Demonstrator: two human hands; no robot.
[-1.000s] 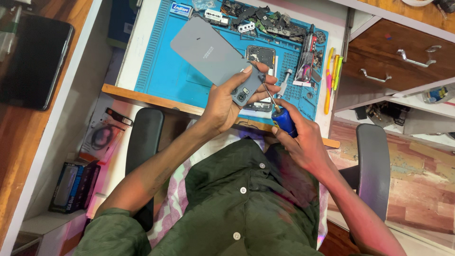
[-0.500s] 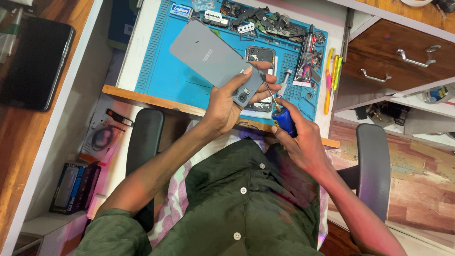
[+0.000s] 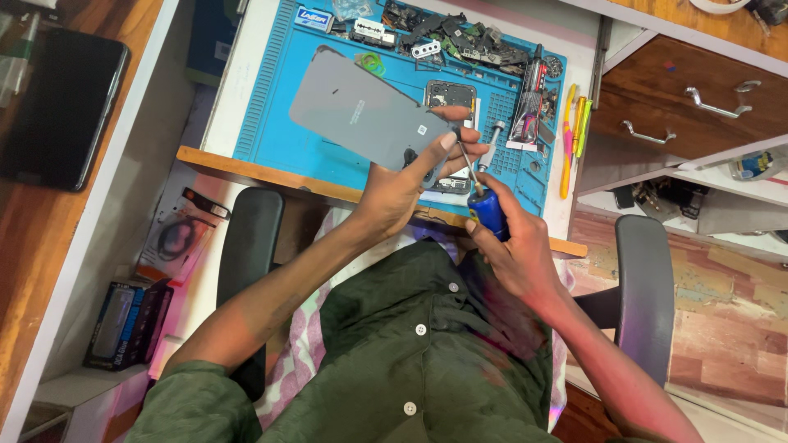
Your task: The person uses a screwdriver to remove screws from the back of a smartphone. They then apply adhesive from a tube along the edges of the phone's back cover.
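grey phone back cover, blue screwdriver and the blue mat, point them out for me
grey phone back cover point(image 3: 361, 111), head view, middle of its flat grey face
blue screwdriver point(image 3: 487, 209), head view, on the blue handle in the right hand
blue mat point(image 3: 271, 123), head view, bare left part

A small electronics repair bench, most likely a phone repair workshop. Shown by the blue silicone work mat point(image 3: 287, 123) with its ridged compartments, the heap of dismantled circuit parts and metal shields point(image 3: 447, 37) along its far edge, the grey phone back point(image 3: 361, 111) lifted over an opened handset point(image 3: 450, 97), the blue-handled precision screwdriver point(image 3: 487, 209), and the yellow and green hand tools point(image 3: 574, 131) lying beside the mat. Also by the wooden drawers point(image 3: 689, 107) with metal handles, boxed accessories point(image 3: 127, 324) on a low shelf, and an armrest office chair point(image 3: 640, 287).
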